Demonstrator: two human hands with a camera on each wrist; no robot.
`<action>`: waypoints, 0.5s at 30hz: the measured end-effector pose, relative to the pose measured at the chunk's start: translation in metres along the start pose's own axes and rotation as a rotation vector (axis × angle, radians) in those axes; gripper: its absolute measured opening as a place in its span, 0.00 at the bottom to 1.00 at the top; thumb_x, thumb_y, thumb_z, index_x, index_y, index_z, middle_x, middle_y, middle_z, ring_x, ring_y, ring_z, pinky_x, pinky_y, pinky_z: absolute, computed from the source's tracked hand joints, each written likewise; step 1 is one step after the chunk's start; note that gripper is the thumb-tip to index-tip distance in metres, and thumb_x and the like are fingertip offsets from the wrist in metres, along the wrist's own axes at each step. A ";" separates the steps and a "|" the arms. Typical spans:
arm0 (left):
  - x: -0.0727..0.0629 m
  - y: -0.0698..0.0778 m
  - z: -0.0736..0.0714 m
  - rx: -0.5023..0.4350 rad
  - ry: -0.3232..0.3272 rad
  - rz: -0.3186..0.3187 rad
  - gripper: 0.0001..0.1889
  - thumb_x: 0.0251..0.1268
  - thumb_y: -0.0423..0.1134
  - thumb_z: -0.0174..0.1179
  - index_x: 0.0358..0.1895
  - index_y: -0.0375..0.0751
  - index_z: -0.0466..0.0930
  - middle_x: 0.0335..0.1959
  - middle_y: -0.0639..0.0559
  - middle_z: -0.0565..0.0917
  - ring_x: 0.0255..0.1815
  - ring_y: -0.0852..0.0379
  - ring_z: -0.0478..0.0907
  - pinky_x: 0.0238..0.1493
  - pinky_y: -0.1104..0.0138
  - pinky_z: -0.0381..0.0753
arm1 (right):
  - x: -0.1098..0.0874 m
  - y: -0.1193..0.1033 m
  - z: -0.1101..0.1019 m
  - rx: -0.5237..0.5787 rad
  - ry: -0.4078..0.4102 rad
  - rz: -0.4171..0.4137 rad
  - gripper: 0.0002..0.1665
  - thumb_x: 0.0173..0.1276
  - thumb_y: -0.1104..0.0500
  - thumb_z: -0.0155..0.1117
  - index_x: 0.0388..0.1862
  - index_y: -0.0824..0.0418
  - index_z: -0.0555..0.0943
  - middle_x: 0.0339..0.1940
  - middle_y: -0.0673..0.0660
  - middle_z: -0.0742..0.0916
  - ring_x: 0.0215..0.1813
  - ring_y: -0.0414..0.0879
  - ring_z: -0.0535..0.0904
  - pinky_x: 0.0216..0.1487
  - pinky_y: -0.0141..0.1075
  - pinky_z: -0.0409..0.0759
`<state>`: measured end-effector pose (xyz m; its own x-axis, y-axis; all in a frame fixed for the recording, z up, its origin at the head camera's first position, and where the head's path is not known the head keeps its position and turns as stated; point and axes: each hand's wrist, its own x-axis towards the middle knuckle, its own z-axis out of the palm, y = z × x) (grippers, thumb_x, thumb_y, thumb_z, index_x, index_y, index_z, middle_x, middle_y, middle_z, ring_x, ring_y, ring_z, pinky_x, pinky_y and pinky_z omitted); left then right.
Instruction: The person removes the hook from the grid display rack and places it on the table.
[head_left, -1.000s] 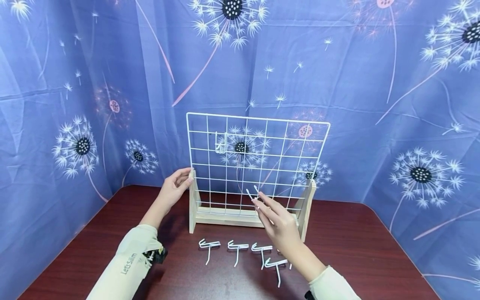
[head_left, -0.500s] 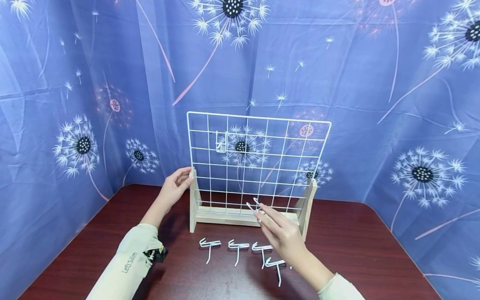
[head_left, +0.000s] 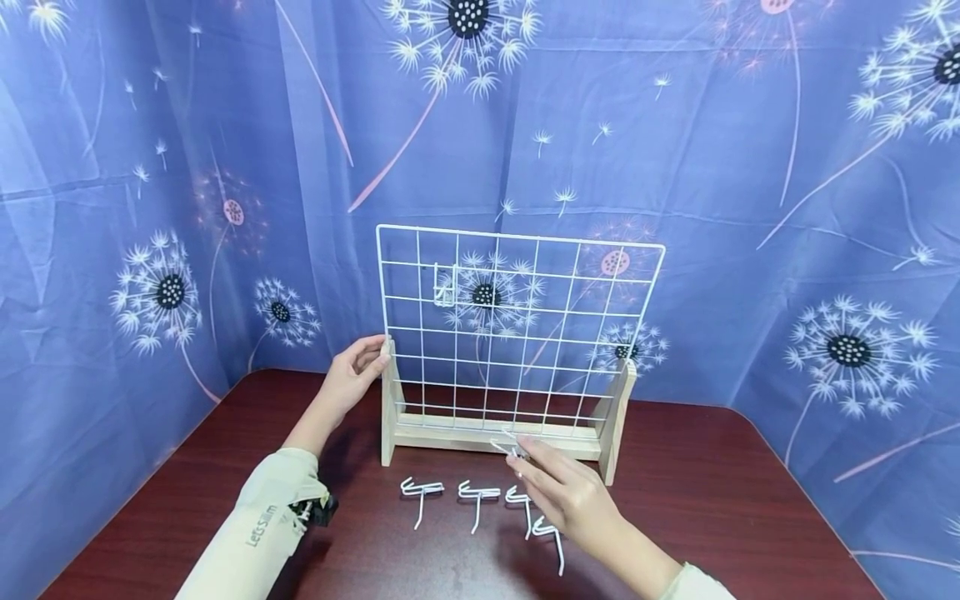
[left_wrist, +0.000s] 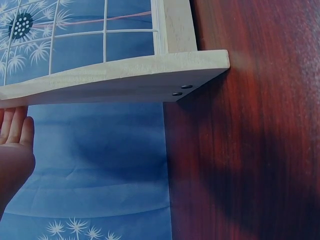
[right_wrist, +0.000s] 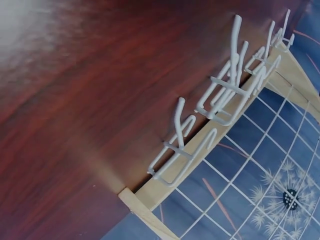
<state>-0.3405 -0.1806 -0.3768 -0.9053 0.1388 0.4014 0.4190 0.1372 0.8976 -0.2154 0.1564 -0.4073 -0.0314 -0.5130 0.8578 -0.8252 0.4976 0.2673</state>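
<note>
A white wire grid panel (head_left: 521,325) stands upright in a wooden stand (head_left: 387,408). My left hand (head_left: 354,367) touches the outer side of the stand's left upright; the left wrist view has its fingers (left_wrist: 15,125) stretched out against the wood. In front of the base, my right hand (head_left: 566,487) pinches a white wire hook (head_left: 501,447) between thumb and fingers, its prongs pointing towards the grid. Another hook (head_left: 444,287) hangs on the grid's upper left. The right wrist view shows several hooks (right_wrist: 182,150) but not the hand.
Several white hooks (head_left: 477,493) lie on the dark red table (head_left: 360,550) in front of the stand, one (head_left: 551,533) nearer and partly behind the right hand. A blue curtain with dandelion prints (head_left: 712,192) hangs behind the table and at both sides.
My right hand has moved down with the hook, from in front of the lower grid to in front of the stand's base. My left hand stays at the upright.
</note>
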 end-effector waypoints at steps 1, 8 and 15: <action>0.000 0.000 0.000 -0.004 0.000 0.001 0.23 0.70 0.33 0.56 0.65 0.29 0.67 0.60 0.30 0.74 0.50 0.68 0.73 0.50 0.79 0.74 | -0.001 -0.001 0.000 0.001 -0.004 -0.013 0.17 0.76 0.58 0.51 0.46 0.65 0.85 0.47 0.66 0.85 0.43 0.57 0.84 0.46 0.41 0.82; 0.000 0.000 0.000 -0.002 0.000 -0.010 0.24 0.70 0.35 0.56 0.66 0.30 0.67 0.60 0.32 0.75 0.54 0.62 0.73 0.51 0.79 0.73 | -0.006 -0.003 -0.001 0.004 -0.030 -0.080 0.17 0.76 0.60 0.49 0.45 0.66 0.85 0.47 0.68 0.85 0.43 0.57 0.84 0.45 0.40 0.83; 0.000 -0.003 -0.001 0.014 -0.002 0.004 0.23 0.71 0.35 0.56 0.66 0.29 0.67 0.60 0.32 0.75 0.59 0.48 0.72 0.51 0.79 0.74 | -0.008 -0.009 -0.003 0.002 -0.065 -0.153 0.17 0.76 0.61 0.48 0.45 0.67 0.84 0.46 0.68 0.85 0.42 0.57 0.85 0.45 0.38 0.83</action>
<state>-0.3418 -0.1815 -0.3791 -0.9034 0.1416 0.4047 0.4237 0.1502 0.8932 -0.2063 0.1581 -0.4149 0.0581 -0.6269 0.7769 -0.8244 0.4088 0.3914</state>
